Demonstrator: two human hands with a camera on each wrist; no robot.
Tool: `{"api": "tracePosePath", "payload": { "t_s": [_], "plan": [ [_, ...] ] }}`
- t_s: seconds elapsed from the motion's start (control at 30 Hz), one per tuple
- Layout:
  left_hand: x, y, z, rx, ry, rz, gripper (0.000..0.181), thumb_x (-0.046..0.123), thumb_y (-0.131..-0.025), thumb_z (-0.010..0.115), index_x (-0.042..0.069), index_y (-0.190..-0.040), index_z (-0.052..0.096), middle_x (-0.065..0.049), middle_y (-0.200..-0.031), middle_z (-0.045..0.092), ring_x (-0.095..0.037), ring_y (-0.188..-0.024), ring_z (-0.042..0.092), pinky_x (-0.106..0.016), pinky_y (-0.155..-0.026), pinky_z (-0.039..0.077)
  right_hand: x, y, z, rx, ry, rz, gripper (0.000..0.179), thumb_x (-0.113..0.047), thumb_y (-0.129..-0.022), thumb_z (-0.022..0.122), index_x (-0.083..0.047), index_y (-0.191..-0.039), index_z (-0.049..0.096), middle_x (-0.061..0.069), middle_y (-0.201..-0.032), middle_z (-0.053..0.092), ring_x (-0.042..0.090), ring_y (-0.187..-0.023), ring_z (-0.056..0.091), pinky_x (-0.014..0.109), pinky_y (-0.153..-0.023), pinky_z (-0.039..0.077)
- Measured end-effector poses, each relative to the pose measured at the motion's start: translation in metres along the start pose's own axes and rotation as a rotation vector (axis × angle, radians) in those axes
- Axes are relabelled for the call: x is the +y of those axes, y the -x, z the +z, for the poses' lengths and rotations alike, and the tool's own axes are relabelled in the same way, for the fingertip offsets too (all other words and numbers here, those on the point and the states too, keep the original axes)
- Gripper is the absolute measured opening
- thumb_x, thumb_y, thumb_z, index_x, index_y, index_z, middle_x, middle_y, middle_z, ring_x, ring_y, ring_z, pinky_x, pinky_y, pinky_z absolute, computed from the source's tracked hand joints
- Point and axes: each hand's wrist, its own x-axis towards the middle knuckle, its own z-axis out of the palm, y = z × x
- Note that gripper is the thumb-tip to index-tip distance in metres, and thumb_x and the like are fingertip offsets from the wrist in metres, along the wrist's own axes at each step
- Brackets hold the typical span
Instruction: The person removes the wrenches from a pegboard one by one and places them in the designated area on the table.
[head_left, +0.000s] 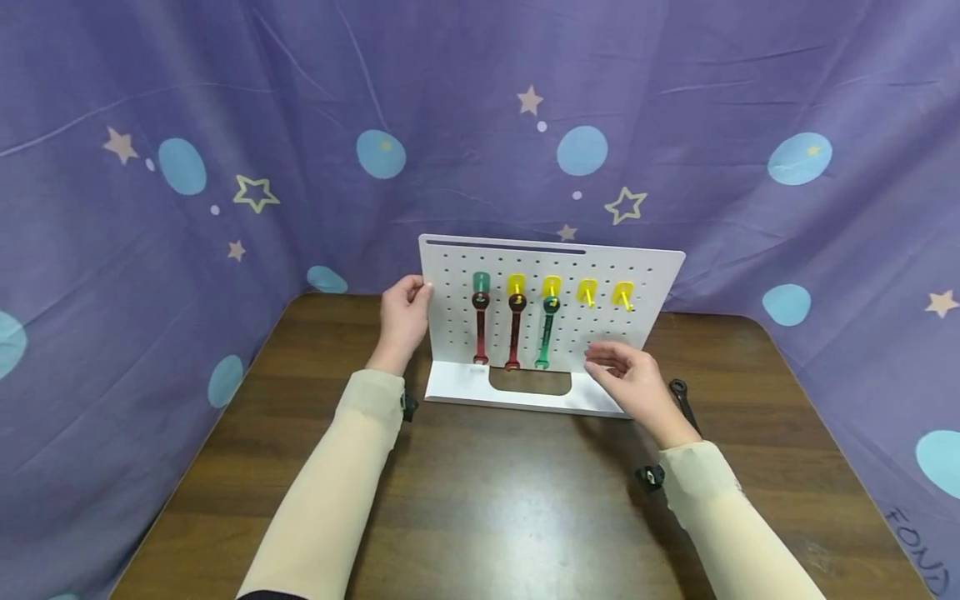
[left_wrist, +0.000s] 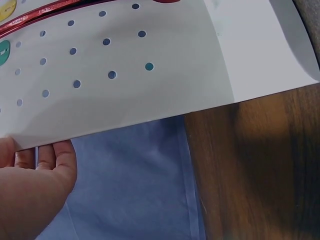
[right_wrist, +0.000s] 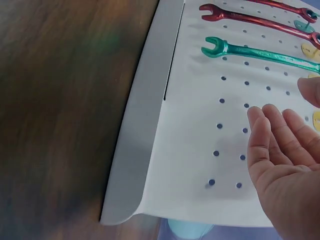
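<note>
A white pegboard (head_left: 459,337) stands upright on its own base on the table. My left hand (head_left: 402,321) pinches its left edge; in the left wrist view, the fingers (left_wrist: 64,157) reach to that edge and partly behind it. Two red wrenches (head_left: 482,333) (head_left: 514,337) and a green wrench (head_left: 547,335) hang from hooks on the board. My right hand (head_left: 633,383) is in front of the board's lower right part, holding nothing. Its fingers are loosely bent and apart from the thumb, as the right wrist view shows (right_wrist: 285,150).
Two yellow hooks (head_left: 587,292) (head_left: 622,295) on the board's right side carry nothing. A black wrench (head_left: 682,402) lies on the brown wooden table (head_left: 480,500), right of the board and partly behind my right hand. A purple curtain (head_left: 465,75) with stars surrounds the table.
</note>
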Motion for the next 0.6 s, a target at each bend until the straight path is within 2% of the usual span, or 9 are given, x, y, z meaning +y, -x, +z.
{"api": "tracePosePath", "payload": {
  "t_s": [0.17, 0.33, 0.47, 0.6],
  "plan": [
    [0.000, 0.000, 0.001, 0.000, 0.006, -0.009, 0.016, 0.005, -0.103, 0.060, -0.008, -0.106, 0.069, -0.018, -0.089, 0.067, -0.018, -0.075, 0.053, -0.026, -0.064, 0.044, -0.005, -0.007, 0.004, -0.018, 0.016, -0.006, 0.034, -0.015, -0.097, 0.073, 0.003, -0.125, 0.066, 0.020, -0.118, 0.069, 0.026, -0.107, 0.066, 0.028, -0.087, 0.052],
    [0.000, -0.001, 0.002, -0.002, 0.001, -0.009, 0.016, 0.005, -0.103, 0.060, -0.007, -0.106, 0.070, -0.018, -0.091, 0.068, -0.019, -0.077, 0.054, -0.027, -0.066, 0.045, -0.008, -0.013, 0.005, -0.021, 0.041, 0.010, 0.033, -0.015, -0.098, 0.071, 0.001, -0.127, 0.066, 0.018, -0.120, 0.069, 0.027, -0.110, 0.065, 0.041, -0.092, 0.051],
    [0.001, 0.000, 0.001, -0.003, 0.008, -0.008, 0.016, 0.006, -0.103, 0.061, -0.007, -0.107, 0.070, -0.019, -0.091, 0.068, -0.019, -0.077, 0.054, -0.028, -0.066, 0.045, -0.008, -0.018, 0.008, -0.024, 0.012, -0.003, 0.034, -0.011, -0.098, 0.070, 0.003, -0.128, 0.065, 0.020, -0.121, 0.068, 0.032, -0.110, 0.065, 0.049, -0.093, 0.050],
    [0.001, 0.001, 0.000, -0.002, 0.006, -0.011, 0.016, 0.006, -0.103, 0.060, -0.007, -0.107, 0.070, -0.019, -0.092, 0.068, -0.019, -0.076, 0.055, -0.027, -0.065, 0.044, -0.008, -0.022, 0.013, -0.026, -0.001, -0.011, 0.034, -0.014, -0.098, 0.072, 0.002, -0.127, 0.066, 0.018, -0.119, 0.069, 0.027, -0.108, 0.066, 0.048, -0.091, 0.051]
  ]
}}
